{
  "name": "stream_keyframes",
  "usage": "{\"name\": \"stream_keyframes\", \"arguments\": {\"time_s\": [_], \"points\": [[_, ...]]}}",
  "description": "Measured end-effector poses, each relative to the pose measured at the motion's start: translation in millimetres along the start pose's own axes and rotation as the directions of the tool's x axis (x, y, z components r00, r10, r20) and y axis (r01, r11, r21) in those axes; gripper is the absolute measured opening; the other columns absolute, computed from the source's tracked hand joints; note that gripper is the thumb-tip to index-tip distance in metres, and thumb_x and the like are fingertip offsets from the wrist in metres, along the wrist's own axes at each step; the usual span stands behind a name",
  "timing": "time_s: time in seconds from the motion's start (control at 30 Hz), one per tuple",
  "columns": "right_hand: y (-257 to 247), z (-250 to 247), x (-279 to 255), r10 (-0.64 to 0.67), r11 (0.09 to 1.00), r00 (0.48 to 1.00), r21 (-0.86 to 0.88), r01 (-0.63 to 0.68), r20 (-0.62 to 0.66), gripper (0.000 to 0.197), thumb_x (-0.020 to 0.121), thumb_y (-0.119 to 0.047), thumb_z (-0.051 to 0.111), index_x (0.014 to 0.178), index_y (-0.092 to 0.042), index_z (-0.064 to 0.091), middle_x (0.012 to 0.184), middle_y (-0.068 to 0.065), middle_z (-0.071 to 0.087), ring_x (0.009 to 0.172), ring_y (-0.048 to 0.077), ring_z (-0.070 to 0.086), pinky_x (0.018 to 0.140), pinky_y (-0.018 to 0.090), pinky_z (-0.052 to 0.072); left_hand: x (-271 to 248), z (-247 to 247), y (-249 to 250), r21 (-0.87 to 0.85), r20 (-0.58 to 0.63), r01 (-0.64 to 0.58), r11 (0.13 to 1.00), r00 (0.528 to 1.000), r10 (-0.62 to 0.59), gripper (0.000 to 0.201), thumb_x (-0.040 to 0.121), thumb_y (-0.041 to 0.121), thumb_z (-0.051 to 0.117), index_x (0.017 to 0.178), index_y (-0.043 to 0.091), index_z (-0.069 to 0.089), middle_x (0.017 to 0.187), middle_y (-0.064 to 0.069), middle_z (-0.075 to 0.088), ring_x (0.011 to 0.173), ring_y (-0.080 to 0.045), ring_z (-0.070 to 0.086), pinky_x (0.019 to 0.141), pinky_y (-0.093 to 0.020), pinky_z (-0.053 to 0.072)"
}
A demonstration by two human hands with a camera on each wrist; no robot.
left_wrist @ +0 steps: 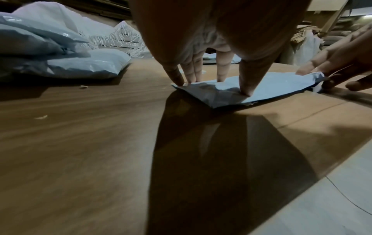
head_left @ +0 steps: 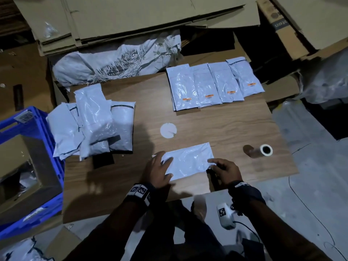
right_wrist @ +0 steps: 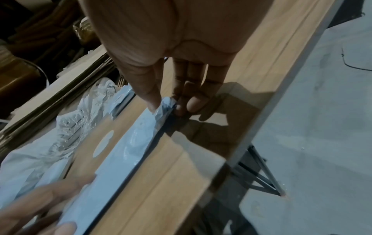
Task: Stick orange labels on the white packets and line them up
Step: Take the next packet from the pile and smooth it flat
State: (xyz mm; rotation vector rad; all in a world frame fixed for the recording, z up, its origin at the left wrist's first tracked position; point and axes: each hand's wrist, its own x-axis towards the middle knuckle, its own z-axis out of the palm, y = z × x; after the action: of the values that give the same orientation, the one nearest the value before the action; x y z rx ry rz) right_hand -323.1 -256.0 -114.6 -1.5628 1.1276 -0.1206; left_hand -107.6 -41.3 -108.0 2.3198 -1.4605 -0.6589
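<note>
Pressing down, the left hand (head_left: 157,169) is spread with straight fingers on the unlabelled packet (head_left: 188,160), which lies on the table's (head_left: 226,125) near edge. Its right corner is pinched by the right hand (head_left: 225,171). The film should be flattened before labelling, judging by the labelled row (head_left: 212,85).

Dim room: wooden table (head_left: 216,127) on grey floor (head_left: 310,166), flattened cardboard (head_left: 131,19) behind, blue crate (head_left: 28,129) alongside.
</note>
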Motion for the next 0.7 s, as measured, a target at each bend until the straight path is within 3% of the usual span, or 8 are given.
{"name": "stream_keyframes", "arguments": {"time_s": [0.1,0.17,0.23,0.27,0.33,0.4,0.53,0.7], "points": [[6.1,-11.0,-10.8,-0.116,0.990,0.993,-0.074,0.117,0.012,0.028,0.084,-0.014,0.077,0.091,-0.040,0.081,0.099,-0.009,0.074,0.101,0.012,0.070,0.100,0.044,0.053,-3.0,9.8,2.1,-0.015,-0.004,0.010,1.000,1.000,-0.010,0.061,0.077,0.026,0.064,0.132,0.001,0.064,0.143,-0.032,0.050,0.122,-0.045,0.058,0.097,-0.048,0.052],[6.5,-15.7,-13.0,-0.250,0.951,0.968,-0.182,0.248,0.012,0.027,0.085,-0.017,0.073,0.087,-0.044,0.078,0.094,-0.005,0.067,0.099,0.012,0.066,0.096,0.032,0.051,-4.7,15.9,4.4,-0.008,-0.010,0.012,1.000,1.000,-0.012,0.061,0.081,0.028,0.058,0.134,-0.001,0.062,0.145,-0.032,0.049,0.126,-0.045,0.056,0.101,-0.047,0.050],[-1.3,-15.5,-11.5,-0.325,0.919,0.946,-0.238,0.314,-0.007,0.015,0.084,-0.026,0.068,0.087,-0.036,0.078,0.094,-0.002,0.060,0.094,0.016,0.064,0.088,0.018,0.047,-5.3,18.0,6.7,-0.016,-0.043,0.011,1.000,0.999,-0.012,0.057,0.086,0.032,0.058,0.133,0.000,0.062,0.144,-0.029,0.050,0.126,-0.044,0.056,0.103,-0.047,0.049],[-5.7,-13.8,-8.8,-0.353,0.904,0.935,-0.261,0.340,-0.006,0.015,0.085,-0.026,0.065,0.091,-0.030,0.079,0.096,0.000,0.059,0.094,0.019,0.064,0.087,0.018,0.047,-4.4,17.8,8.8,-0.024,-0.084,0.019,1.000,0.996,-0.021,0.055,0.089,0.035,0.059,0.133,0.002,0.062,0.144,-0.026,0.051,0.127,-0.042,0.055,0.105,-0.047,0.049],[-17.9,-3.6,-4.0,-0.451,0.845,0.891,-0.298,0.443,0.046,0.023,0.089,-0.024,0.060,0.104,-0.023,0.077,0.105,0.003,0.063,0.102,0.024,0.062,0.090,0.028,0.047,0.6,12.7,13.0,-0.017,-0.156,0.050,0.999,0.986,-0.052,0.051,0.096,0.041,0.055,0.136,0.008,0.057,0.146,-0.017,0.049,0.129,-0.035,0.052,0.103,-0.048,0.047],[-30.1,13.7,0.7,-0.564,0.737,0.815,-0.364,0.569,0.134,0.031,0.094,-0.022,0.056,0.121,-0.020,0.072,0.121,0.003,0.066,0.115,0.023,0.058,0.098,0.031,0.043,7.9,10.1,16.4,0.021,-0.204,0.090,0.996,0.975,-0.084,0.051,0.100,0.041,0.047,0.142,0.012,0.050,0.153,-0.012,0.043,0.136,-0.032,0.046,0.106,-0.048,0.044],[-43.1,64.9,13.0,-0.638,0.515,0.715,-0.532,0.672,0.286,0.051,0.101,-0.022,0.049,0.151,-0.012,0.048,0.155,0.009,0.048,0.145,0.025,0.037,0.120,0.032,0.024,18.2,21.3,21.3,0.090,-0.193,0.167,0.982,0.970,-0.147,0.062,0.103,0.041,0.031,0.156,0.009,0.033,0.166,-0.017,0.023,0.152,-0.035,0.025,0.117,-0.056,0.033],[-21.9,104.7,25.4,-0.489,0.380,0.784,-0.716,0.586,0.382,0.064,0.104,-0.035,0.029,0.163,-0.012,0.021,0.172,0.006,0.013,0.160,0.025,0.004,0.127,0.050,0.011,18.8,37.1,23.0,0.189,-0.135,0.242,0.952,0.966,-0.218,0.065,0.103,0.043,0.017,0.161,0.013,0.020,0.171,-0.008,0.000,0.157,-0.031,0.008,0.122,-0.055,0.020]]}}
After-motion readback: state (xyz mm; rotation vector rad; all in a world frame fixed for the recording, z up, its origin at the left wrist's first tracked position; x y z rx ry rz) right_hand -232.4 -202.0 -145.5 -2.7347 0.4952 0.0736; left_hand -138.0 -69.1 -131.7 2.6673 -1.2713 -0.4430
